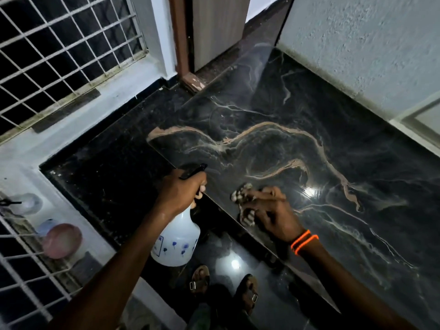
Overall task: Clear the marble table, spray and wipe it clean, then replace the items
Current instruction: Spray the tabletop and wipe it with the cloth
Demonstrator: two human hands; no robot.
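The black marble table (297, 129), veined in tan and white, fills the middle and right of the head view with nothing standing on it. My left hand (183, 189) grips the neck and black trigger of a white spray bottle (177, 236) with blue flowers, held just off the table's near-left edge. My right hand (269, 210), with orange bands at the wrist, presses a crumpled brownish cloth (242, 196) onto the marble near that edge.
A dark floor lies left of and below the table, with my sandalled feet (223, 289) on it. A pink bowl (63, 240) and a pale bowl (28, 203) sit on the white ledge at left. Barred windows, a wooden door frame (182, 39) and a textured wall surround the table.
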